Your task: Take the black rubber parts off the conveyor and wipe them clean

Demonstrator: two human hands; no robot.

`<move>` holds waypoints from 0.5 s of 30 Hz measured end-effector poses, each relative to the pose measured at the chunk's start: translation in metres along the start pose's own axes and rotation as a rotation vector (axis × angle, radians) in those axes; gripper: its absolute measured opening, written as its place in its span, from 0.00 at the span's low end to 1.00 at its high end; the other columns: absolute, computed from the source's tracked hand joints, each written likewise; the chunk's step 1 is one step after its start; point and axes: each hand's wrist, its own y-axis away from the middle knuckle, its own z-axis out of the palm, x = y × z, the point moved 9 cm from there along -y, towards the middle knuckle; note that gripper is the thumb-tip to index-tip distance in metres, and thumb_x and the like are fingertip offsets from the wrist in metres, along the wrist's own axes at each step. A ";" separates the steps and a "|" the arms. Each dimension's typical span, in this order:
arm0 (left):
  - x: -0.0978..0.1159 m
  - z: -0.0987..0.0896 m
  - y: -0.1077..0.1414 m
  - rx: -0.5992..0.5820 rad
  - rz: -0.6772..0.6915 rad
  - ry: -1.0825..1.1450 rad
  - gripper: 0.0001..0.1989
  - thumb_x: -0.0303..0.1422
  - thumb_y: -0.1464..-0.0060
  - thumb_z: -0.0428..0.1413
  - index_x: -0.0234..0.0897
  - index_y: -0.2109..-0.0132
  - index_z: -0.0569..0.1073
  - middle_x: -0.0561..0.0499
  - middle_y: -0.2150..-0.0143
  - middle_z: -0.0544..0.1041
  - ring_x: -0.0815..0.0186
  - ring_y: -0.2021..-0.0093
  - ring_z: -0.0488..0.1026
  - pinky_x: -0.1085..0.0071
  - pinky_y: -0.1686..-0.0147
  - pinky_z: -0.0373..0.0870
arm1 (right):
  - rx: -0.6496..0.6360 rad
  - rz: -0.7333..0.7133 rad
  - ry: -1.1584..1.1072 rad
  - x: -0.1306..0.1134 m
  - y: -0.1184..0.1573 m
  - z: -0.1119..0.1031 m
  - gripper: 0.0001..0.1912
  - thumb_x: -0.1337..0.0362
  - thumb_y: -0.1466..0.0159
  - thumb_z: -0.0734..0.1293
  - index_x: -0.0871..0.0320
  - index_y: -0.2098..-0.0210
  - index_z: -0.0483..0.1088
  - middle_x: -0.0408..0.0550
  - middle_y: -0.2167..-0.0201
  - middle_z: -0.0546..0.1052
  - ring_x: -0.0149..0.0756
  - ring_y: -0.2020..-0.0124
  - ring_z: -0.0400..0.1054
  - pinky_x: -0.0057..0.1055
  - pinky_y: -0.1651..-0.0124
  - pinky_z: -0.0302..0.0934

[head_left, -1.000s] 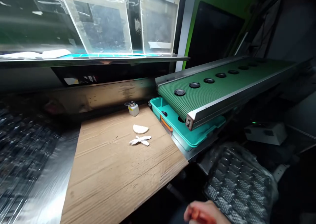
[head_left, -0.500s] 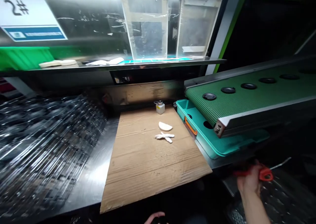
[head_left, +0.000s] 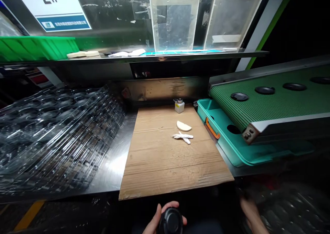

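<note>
My left hand (head_left: 154, 223) is at the bottom middle, just off the front edge of the cardboard sheet (head_left: 154, 165). Its thumb and fingers curl around a round black plastic part (head_left: 171, 221), held with its flat face toward me. At the lower right is my right hand (head_left: 249, 208), smeared by motion and in shadow, so its fingers cannot be made out. Beyond it shows a dim red blur (head_left: 270, 181), its form unclear. On the cardboard lie a white half-round pad (head_left: 184, 126), a twisted white cloth (head_left: 183, 137) and a small white bottle (head_left: 179, 106).
Clear plastic trays (head_left: 64, 137) are stacked at the left. A green conveyor belt (head_left: 283, 99) carries several black round parts on the right, above a teal bin (head_left: 229, 151) with an orange latch. A metal shelf (head_left: 180, 56) runs across the back, holding a green basket (head_left: 38, 48).
The view has swung right and down. My left hand has come further into view with the black part. My right hand, earlier at a red-handled tool, has moved lower and toward me.
</note>
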 end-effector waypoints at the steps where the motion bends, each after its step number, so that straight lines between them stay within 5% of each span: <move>1: 0.000 0.005 -0.001 -0.011 -0.014 0.041 0.34 0.58 0.44 0.47 0.35 0.43 0.69 0.36 0.53 0.77 0.63 0.63 0.75 0.69 0.60 0.63 | -0.114 0.056 0.023 0.014 0.014 0.011 0.36 0.37 0.53 0.62 0.56 0.57 0.74 0.60 0.50 0.75 0.58 0.45 0.67 0.45 0.53 0.69; 4: 0.012 0.023 0.001 -0.041 -0.006 0.088 0.27 0.50 0.39 0.46 0.36 0.42 0.68 0.36 0.51 0.76 0.58 0.63 0.76 0.65 0.61 0.64 | -0.496 0.081 0.073 0.021 0.071 0.044 0.35 0.37 0.52 0.64 0.56 0.56 0.75 0.57 0.53 0.77 0.54 0.50 0.71 0.40 0.51 0.69; 8: 0.048 0.045 0.007 -0.016 0.074 -0.028 0.22 0.41 0.38 0.48 0.40 0.40 0.65 0.37 0.47 0.72 0.55 0.59 0.76 0.69 0.68 0.63 | -0.794 -0.175 0.224 -0.058 0.145 0.058 0.33 0.42 0.42 0.65 0.56 0.45 0.71 0.53 0.51 0.76 0.45 0.48 0.70 0.32 0.44 0.64; 11: 0.088 0.052 0.008 0.059 0.185 -0.229 0.25 0.38 0.41 0.55 0.41 0.38 0.63 0.37 0.43 0.69 0.55 0.55 0.75 0.67 0.64 0.66 | -0.817 -0.390 0.313 -0.142 0.172 0.051 0.29 0.46 0.36 0.62 0.50 0.39 0.65 0.49 0.46 0.73 0.40 0.48 0.69 0.31 0.44 0.63; 15: 0.138 0.053 0.013 0.224 0.362 -0.620 0.33 0.37 0.48 0.63 0.45 0.37 0.61 0.42 0.39 0.67 0.56 0.46 0.71 0.62 0.48 0.65 | -0.698 -0.641 0.350 -0.240 0.177 0.048 0.26 0.47 0.35 0.61 0.50 0.41 0.66 0.49 0.47 0.73 0.39 0.48 0.68 0.31 0.44 0.62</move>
